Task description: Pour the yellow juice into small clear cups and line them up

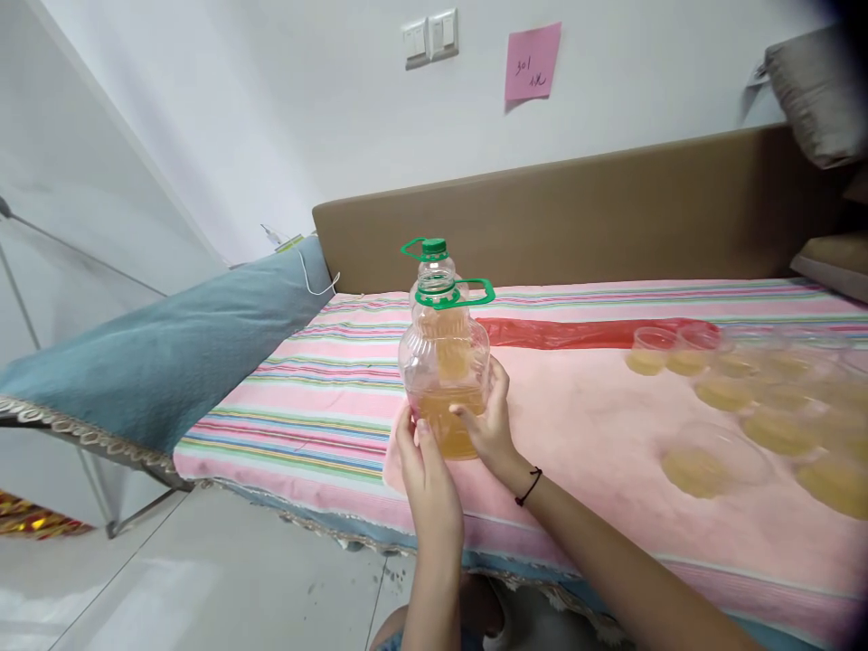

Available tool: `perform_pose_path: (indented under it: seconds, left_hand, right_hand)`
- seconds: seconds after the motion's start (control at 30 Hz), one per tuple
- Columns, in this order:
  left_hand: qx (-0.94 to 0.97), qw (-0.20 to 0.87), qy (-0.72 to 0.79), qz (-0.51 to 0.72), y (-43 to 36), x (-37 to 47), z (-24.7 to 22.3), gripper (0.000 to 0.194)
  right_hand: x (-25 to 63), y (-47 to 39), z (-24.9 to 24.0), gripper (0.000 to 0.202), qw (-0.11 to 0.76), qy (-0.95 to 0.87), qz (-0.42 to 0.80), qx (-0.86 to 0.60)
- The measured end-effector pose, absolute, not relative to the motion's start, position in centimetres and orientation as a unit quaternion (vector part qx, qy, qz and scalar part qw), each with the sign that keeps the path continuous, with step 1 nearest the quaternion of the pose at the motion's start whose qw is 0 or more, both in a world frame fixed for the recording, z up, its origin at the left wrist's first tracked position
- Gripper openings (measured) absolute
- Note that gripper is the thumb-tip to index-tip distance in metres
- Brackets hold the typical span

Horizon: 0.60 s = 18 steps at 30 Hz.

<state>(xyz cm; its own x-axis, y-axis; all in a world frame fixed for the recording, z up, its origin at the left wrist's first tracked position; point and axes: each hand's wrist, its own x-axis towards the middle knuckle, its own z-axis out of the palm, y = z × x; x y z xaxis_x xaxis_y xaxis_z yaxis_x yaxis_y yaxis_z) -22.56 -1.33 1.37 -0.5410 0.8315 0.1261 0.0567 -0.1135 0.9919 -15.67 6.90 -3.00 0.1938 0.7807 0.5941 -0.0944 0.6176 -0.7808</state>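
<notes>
A clear plastic bottle (444,416) with ribbed shoulders stands upright at the near edge of the pink mat, its lower part filled with yellowish liquid. Round its neck is a green handle ring (475,294), and a green cap (434,246) shows above. More yellow liquid shows through its upper part; I cannot tell whether a second bottle stands behind. My left hand (427,470) grips the lower left side, thumb in front. My right hand (489,425) is wrapped round the right side, with a dark cord at the wrist.
Several clear cups (698,470) of yellow liquid stand at right, partly blurred. A red plastic strip (562,333) lies along the back of the pink mat (576,425). Striped cloth (285,425) covers the seat, between a blue-draped armrest (203,316) and a brown backrest (562,217).
</notes>
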Motion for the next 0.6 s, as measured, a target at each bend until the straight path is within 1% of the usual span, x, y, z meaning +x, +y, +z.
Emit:
perform_pose_path:
  seconds: [0.13, 0.23, 0.33, 0.4, 0.47, 0.6]
  left_hand:
    - [0.385, 0.252, 0.626, 0.629, -1.7, -21.9, 1.6, 0.052]
    - [0.426, 0.171, 0.603, 0.653, -2.1, -20.4, 1.8, 0.048]
    - [0.506, 0.061, 0.558, 0.655, -2.5, -18.2, 2.0, 0.04]
    - [0.562, 0.025, 0.525, 0.638, -2.7, -16.5, 2.0, 0.037]
    - [0.613, 0.037, 0.49, 0.619, -2.8, -14.7, 1.7, 0.036]
    - [0.688, 0.142, 0.459, 0.544, -2.2, -11.2, 0.2, 0.04]
  right_hand:
    - [-14.4, 5.9, -2.0, 0.084, 0.666, -0.598, 0.308, -0.322]
    - [-11.9, 4.7, -1.1, 0.083, 0.643, -0.618, 0.294, -0.343]
    - [-7.7, 2.9, 0.2, 0.073, 0.659, -0.616, 0.265, -0.341]
    - [-4.2, 1.4, 1.2, 0.065, 0.674, -0.614, 0.24, -0.334]
    - [-0.5, -0.2, 2.1, 0.059, 0.687, -0.605, 0.221, -0.338]
    - [6.4, -2.8, 2.4, 0.045, 0.711, -0.539, 0.221, -0.395]
